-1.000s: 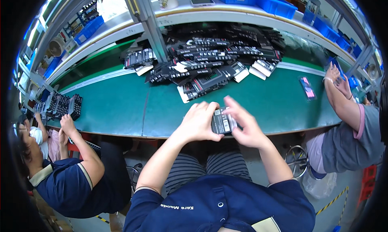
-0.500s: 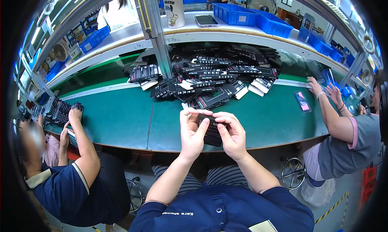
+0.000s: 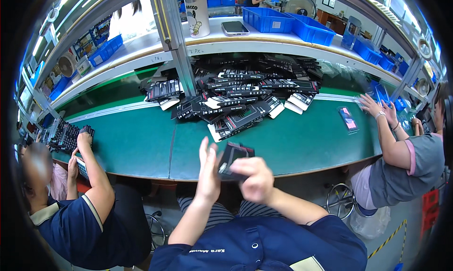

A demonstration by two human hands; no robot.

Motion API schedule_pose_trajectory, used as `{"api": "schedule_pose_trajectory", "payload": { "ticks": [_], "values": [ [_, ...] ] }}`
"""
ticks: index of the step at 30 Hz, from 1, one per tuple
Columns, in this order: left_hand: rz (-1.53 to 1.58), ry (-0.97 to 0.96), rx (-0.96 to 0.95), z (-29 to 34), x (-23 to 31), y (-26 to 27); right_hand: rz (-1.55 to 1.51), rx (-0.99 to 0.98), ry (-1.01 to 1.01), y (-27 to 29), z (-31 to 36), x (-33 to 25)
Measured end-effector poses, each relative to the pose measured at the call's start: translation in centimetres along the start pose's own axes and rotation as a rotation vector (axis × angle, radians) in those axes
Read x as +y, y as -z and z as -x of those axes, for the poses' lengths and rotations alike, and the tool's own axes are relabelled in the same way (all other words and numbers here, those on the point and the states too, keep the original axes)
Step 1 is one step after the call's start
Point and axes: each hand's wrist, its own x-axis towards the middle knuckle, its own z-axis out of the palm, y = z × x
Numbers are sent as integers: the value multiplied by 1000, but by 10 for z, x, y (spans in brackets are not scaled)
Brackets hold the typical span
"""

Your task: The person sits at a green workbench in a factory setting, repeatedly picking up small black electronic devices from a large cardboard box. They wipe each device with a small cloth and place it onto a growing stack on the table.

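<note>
A flat black cardboard box (image 3: 235, 153) with a printed front is held over the near edge of the green table. My right hand (image 3: 255, 176), smeared by motion, has its fingers curled on the box's near right side. Upright and with fingers stretched out, my left hand (image 3: 207, 172) lies along the box's left edge. Just beyond my hands, a large heap of similar black boxes (image 3: 245, 117) lies on the table, some with white flaps sticking out.
Over the heap, a shelf (image 3: 217, 45) carries a tumbler (image 3: 197, 16), a phone (image 3: 235, 28) and blue bins (image 3: 267, 20). A metal post (image 3: 181, 68) stands by the heap. Co-workers sit at left (image 3: 80, 224) and right (image 3: 396, 172). A clear-edged package (image 3: 348, 120) lies toward the right.
My left hand has gone from gripping the box to stretched fingers beside it. The box has tilted and turned, and my right hand has shifted lower on it.
</note>
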Motion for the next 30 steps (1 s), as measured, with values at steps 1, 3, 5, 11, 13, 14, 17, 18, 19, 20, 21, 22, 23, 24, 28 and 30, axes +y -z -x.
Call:
{"api": "schedule_pose_trajectory", "payload": {
  "ticks": [1, 3, 5, 11, 13, 14, 17, 18, 19, 20, 21, 22, 23, 24, 28, 30],
  "values": [
    [98, 213, -123, 0, 8, 19, -4, -167, 65, 2, -5, -10],
    [-137, -33, -194, 1, 12, 39, -152, -252, 71, -8, -7, 3],
    [-398, -284, -14, -8, 24, 64, -49, -366, 12, 7, -20, 33],
    [-1820, -551, 377, -34, 46, 106, 762, -364, -215, 36, -31, 119],
    [-1566, -785, 192, -36, 34, 83, 812, -313, -76, 39, -31, 126],
    [-1408, -771, 73, -33, 28, 64, 832, -299, -17, 41, -32, 125],
    [-1424, -961, -69, -23, 6, 18, 793, -345, 117, 52, -35, 91],
    [-1489, -950, -138, -17, 0, 9, 654, -390, 169, 57, -29, 79],
    [-1550, -945, -213, -12, -5, 1, 519, -430, 219, 68, -21, 70],
    [-1634, -848, -324, -9, -11, 1, 544, -461, 197, 84, -12, 67],
    [-1716, -749, -434, -7, -20, 4, 548, -417, 174, 106, 0, 84],
    [-1761, -779, -501, -5, -30, 10, 668, -381, 82, 133, 2, 98],
    [-1777, -815, -581, -2, -27, 8, 876, -300, -75, 165, 11, 116],
    [-1730, -912, -652, -4, -28, 8, 1064, -212, -269, 199, 21, 133],
    [-1502, -1036, -709, -13, -15, -7, 1694, -31, -704, 303, 91, 179],
    [-1382, -865, -576, -22, 3, -20, 1562, -107, -927, 301, 106, 169]
  ]
}}
